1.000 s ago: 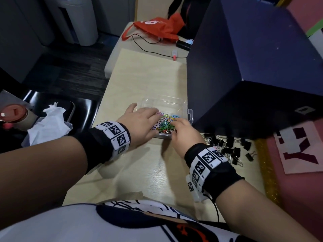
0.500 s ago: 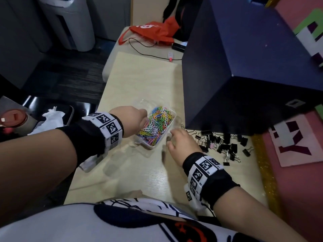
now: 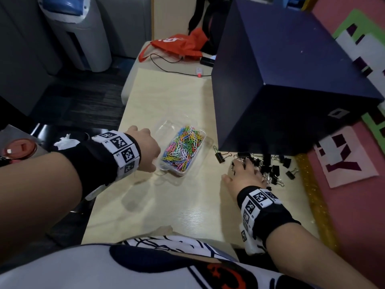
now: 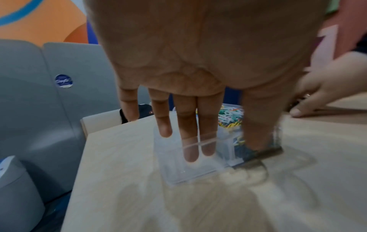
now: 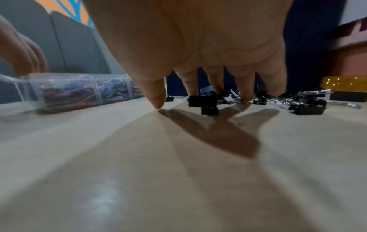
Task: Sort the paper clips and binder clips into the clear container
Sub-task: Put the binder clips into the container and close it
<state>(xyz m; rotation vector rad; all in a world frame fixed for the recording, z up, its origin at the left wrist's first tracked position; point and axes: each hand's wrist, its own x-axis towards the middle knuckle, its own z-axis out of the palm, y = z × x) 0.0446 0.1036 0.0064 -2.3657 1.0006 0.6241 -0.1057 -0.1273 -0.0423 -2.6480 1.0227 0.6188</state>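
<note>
A clear container (image 3: 169, 130) lies aslant mid-table, most of it filled with coloured paper clips (image 3: 183, 149); its left compartment is empty. My left hand (image 3: 152, 156) holds the container's near left end. In the left wrist view the left hand (image 4: 224, 147) has its fingers (image 4: 190, 141) in the empty compartment and its thumb on the outer wall. A pile of black binder clips (image 3: 270, 167) lies by the dark box. My right hand (image 3: 243, 170) rests on that pile, spread fingertips (image 5: 246, 94) touching the binder clips (image 5: 305, 108), thumb on the table. One binder clip (image 3: 220, 157) lies apart.
A big navy box (image 3: 281, 90) stands close behind the binder clips. A pink sheet with cut letters (image 3: 343, 161) and a gold glitter strip (image 3: 312, 195) border the table's right edge. A red bag (image 3: 179, 46) and a cable (image 3: 177, 70) lie at the far end.
My right hand left the container and moved right onto the binder clip pile. My left hand took hold of the container's end and turned it aslant.
</note>
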